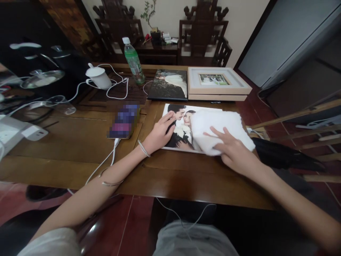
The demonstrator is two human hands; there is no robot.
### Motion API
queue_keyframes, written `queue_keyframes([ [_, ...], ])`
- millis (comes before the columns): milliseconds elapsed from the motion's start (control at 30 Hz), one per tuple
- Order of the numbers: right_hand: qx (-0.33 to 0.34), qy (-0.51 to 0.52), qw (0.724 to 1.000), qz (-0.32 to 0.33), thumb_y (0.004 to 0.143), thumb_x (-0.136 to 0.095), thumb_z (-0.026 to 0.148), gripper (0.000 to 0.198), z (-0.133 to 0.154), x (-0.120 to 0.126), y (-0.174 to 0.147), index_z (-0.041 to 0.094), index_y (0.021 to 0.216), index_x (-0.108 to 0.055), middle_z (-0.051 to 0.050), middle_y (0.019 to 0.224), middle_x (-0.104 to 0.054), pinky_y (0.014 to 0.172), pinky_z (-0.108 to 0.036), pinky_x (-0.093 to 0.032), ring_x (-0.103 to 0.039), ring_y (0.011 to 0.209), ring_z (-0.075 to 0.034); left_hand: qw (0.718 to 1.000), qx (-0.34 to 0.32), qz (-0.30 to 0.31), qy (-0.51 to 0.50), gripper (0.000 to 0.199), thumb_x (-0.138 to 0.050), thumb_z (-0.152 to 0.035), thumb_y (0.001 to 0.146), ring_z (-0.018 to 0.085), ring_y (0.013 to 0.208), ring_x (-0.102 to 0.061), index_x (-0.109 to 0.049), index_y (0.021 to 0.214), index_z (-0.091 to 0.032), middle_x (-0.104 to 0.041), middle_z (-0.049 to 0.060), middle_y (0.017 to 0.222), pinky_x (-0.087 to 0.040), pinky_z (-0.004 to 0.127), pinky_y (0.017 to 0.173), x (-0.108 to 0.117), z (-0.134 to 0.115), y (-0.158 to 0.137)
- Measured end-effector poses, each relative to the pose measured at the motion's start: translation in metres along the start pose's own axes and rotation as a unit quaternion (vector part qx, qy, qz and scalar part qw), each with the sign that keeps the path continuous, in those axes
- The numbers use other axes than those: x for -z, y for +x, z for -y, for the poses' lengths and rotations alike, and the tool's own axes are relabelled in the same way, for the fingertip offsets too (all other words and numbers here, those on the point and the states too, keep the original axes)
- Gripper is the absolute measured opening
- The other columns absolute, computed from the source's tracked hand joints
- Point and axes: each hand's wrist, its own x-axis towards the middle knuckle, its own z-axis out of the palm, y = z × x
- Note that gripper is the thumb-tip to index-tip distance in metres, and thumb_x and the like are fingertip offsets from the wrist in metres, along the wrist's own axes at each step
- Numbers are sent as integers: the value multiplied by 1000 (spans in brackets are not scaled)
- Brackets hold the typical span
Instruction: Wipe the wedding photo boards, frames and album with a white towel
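A photo album or photo panel [183,133] with a picture of a couple on its front lies flat on the wooden table before me. My left hand [161,131] rests on its left part, fingers stretched out, holding nothing. Over the right part of the picture lies a white fluffy cloth [218,124]. My right hand [233,149] presses down on this cloth, fingers spread across it, some of them bent into its near side. The cloth hides the panel's right side.
Behind the panel lie a dark photo panel [170,85] and stacked light wooden frames [220,90]. A green-labelled bottle [134,62], a lidded white cup [98,76] and a charging phone [124,121] stand or lie leftward. A power strip [16,133] and cables cross the far left.
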Motion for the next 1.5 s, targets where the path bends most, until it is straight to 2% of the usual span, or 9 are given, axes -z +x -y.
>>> queue_keyframes([
  [133,54,5,998,37,61,-43,-5,45,34,11,-26,23,82,-70,-6,141,-56,114,-61,-33,-40,138,-33,1000,-1,1,0,42,-43,-24,97,26,142,-41,-56,135,-14,-47,15,150,-33,46,120,0,-1,0],
  [267,52,12,996,65,58,-45,-4,46,43,23,-24,28,80,-70,0,136,-61,115,-44,-38,-48,133,-26,1000,-5,3,3,41,-43,-24,97,26,142,-41,-56,136,-16,-48,13,150,-33,46,120,0,-1,1],
  [400,5,13,996,83,61,-44,-3,48,26,28,4,26,85,-74,-7,132,-64,110,-47,-45,-55,128,-28,1000,-3,4,4,41,-43,-25,98,25,143,-40,-56,135,-15,-47,14,151,-33,45,120,1,-1,1],
  [633,-39,14,997,60,64,-40,-3,55,-23,23,70,23,98,-74,-1,99,-77,93,-40,-54,-72,96,-23,1000,5,10,11,42,-42,-25,98,24,144,-39,-56,135,-11,-46,16,151,-31,42,121,0,-1,0],
  [733,-45,-33,998,36,65,-40,-4,56,-31,11,80,20,105,-72,-7,113,-74,102,-49,-48,-64,117,-28,1000,6,11,5,42,-42,-24,98,23,144,-38,-54,137,-13,-46,15,152,-31,43,121,0,0,0],
  [900,-32,-64,997,10,67,-43,-6,46,-17,-8,58,17,94,-72,-12,141,-57,112,-66,-33,-38,141,-35,1000,9,14,-3,41,-42,-25,98,24,144,-38,-54,137,-16,-45,12,153,-33,43,120,1,0,0],
  [1200,37,-2,998,46,63,-40,-8,46,35,18,-14,18,85,-71,-9,138,-60,110,-63,-38,-44,136,-33,1000,5,14,6,42,-42,-26,98,25,144,-39,-55,135,-10,-46,17,151,-31,41,121,1,-1,1],
  [1367,26,38,995,93,59,-39,-7,47,36,36,-13,18,82,-72,-13,131,-65,112,-50,-41,-50,132,-28,1000,0,13,8,42,-41,-25,98,26,143,-39,-56,134,-9,-47,17,150,-31,43,121,2,-3,1],
  [1500,4,46,995,84,62,-40,-8,50,18,30,7,17,89,-73,-13,133,-63,113,-53,-37,-48,133,-29,1000,0,11,8,42,-41,-25,98,25,143,-40,-56,134,-8,-47,18,150,-31,42,121,1,-2,1],
])
